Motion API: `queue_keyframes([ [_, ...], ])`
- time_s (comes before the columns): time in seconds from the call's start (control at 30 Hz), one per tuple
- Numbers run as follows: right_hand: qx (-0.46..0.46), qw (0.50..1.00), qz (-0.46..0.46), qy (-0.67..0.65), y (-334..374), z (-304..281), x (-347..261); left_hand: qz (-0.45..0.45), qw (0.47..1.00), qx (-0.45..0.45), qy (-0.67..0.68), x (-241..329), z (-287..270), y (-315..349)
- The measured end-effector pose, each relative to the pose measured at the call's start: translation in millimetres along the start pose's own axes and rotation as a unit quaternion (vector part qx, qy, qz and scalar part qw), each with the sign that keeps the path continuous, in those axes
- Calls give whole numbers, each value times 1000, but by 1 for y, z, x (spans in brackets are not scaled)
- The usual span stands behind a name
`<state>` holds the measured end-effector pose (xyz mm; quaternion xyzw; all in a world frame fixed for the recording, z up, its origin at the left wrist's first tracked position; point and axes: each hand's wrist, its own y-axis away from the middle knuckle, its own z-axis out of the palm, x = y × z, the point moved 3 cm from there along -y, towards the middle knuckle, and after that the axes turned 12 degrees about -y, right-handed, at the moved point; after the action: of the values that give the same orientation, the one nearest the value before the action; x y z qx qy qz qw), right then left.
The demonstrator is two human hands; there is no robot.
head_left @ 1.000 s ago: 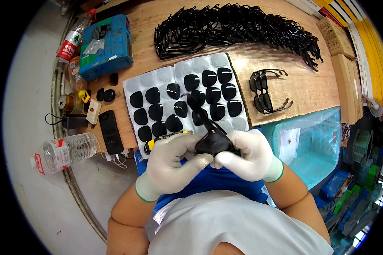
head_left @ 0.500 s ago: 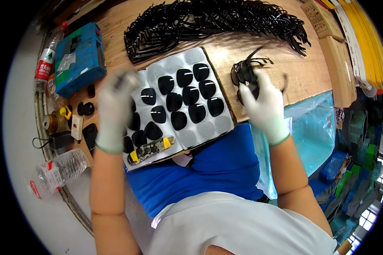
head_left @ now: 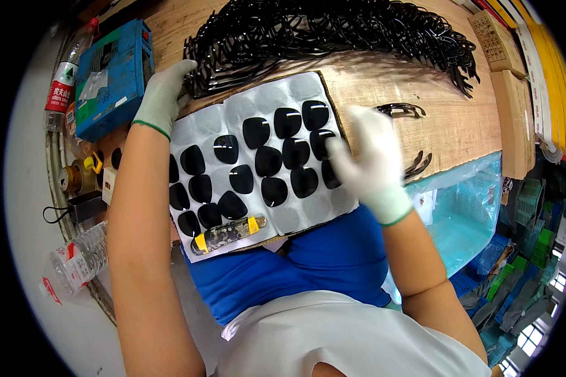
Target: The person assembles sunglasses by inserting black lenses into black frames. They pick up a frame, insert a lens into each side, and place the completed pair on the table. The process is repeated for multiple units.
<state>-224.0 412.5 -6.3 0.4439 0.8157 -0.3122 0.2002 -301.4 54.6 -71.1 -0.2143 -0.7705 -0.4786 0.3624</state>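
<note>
At the left end of the nested black eyeglass frames, the left hand curls; whether it pinches one, I cannot tell. The blurred right hand, thumb spread, hovers over the white sheet's right edge; dark lenses lie on it in rows, seemingly for single picking.

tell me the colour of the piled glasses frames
The piled glasses frames are black, clearest in the head view.

Glossy black spectacle frames lie massed in a long curve beyond dark, rounded lenses spread in rows.
</note>
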Motion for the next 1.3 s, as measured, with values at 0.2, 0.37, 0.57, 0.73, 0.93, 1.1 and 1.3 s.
queue_keyframes([
  [0.2,-146,982,78,95,-41,93,-51,100,985,76,115,25,-11,61],
  [0.37,-86,994,51,-53,-38,79,-50,312,929,134,-143,10,-41,154],
  [0.57,-52,848,61,-523,14,10,-109,372,873,-91,-302,-57,-28,261],
  [0.73,-59,898,36,-434,22,-4,-115,324,910,-188,-177,-56,0,282],
  [0.93,-7,675,230,-701,36,2,-114,272,913,-276,-123,-40,0,302],
  [1.1,-203,684,285,-640,39,-7,-99,265,903,-314,-123,-41,-4,303],
  [1.3,-200,711,264,-620,38,-16,-102,292,913,-262,-110,-32,-1,304],
])
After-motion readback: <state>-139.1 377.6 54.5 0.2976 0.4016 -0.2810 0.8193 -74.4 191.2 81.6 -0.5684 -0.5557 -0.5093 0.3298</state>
